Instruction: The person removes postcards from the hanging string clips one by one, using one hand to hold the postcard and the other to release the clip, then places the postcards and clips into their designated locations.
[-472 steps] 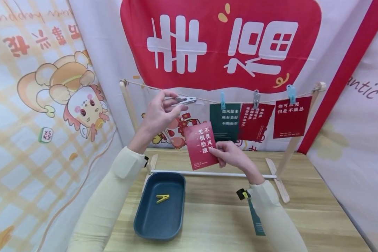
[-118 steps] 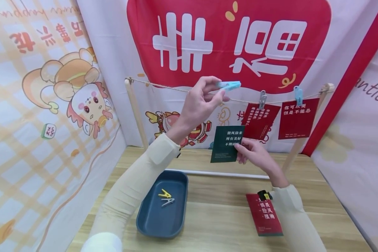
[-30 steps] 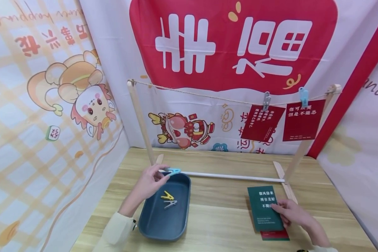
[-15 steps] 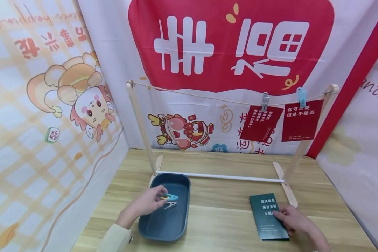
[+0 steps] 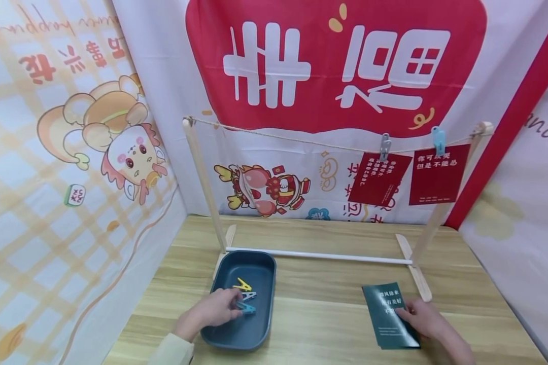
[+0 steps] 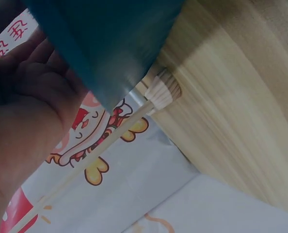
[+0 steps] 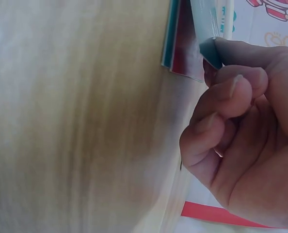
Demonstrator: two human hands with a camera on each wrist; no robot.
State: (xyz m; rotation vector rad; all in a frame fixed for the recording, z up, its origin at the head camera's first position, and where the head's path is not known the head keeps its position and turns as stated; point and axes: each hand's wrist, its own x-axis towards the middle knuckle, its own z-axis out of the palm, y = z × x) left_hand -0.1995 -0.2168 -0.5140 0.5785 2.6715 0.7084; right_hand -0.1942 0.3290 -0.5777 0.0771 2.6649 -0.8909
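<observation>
Lower now than a few seconds ago, when both were up by the string [image 5: 278, 135], the light blue clip [image 5: 247, 308] is sitting inside the blue tray [image 5: 239, 333] and the green card [image 5: 380, 318] is resting on the table [image 5: 315, 314]. Pale grain is running across that tabletop, and hangings are closing it in: a back cloth [image 5: 321, 66] with a red sign, a left cloth [image 5: 68, 238] with orange checks, a right cloth [image 5: 529, 187] with faint lettering. Two red cards [image 5: 376, 187] are hanging near the string's right end. Between the posts [image 5: 205, 187], a white rod [image 5: 319, 255] is running low, and the tray is hiding part of the left foot. Just beyond the light blue clip, a yellow clip [image 5: 241, 284] and a grey clip [image 5: 249, 295] are lying. The left hand [image 5: 216, 309] is reaching into the tray, fingertips at the light blue clip; whether they are pinching it, I cannot tell, the tray wall blocking the left wrist view. The right hand [image 5: 422, 319] is pinching the green card's edge, a red card [image 7: 185, 48] showing beneath.
</observation>
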